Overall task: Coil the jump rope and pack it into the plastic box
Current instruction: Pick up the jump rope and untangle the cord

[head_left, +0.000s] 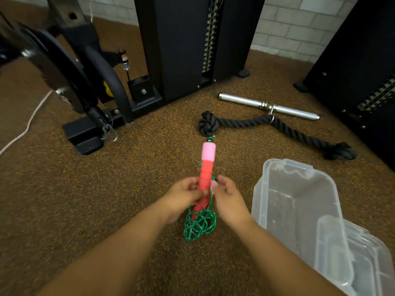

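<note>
Two bare hands meet over the speckled rubber floor (132, 167), just left of the clear plastic box (299, 210): the left hand (183, 194) curls its fingers round the red jump-rope handle (204, 184), whose pink tip points away from the person, and the right hand (227, 194), fingers bent, pinches the green cord beside that handle. The coiled green rope (199, 226) hangs bunched under the hands, left of the box and not yet in it. Beyond the box lie a black knotted rope (245, 122) and a steel bar (267, 105).
</note>
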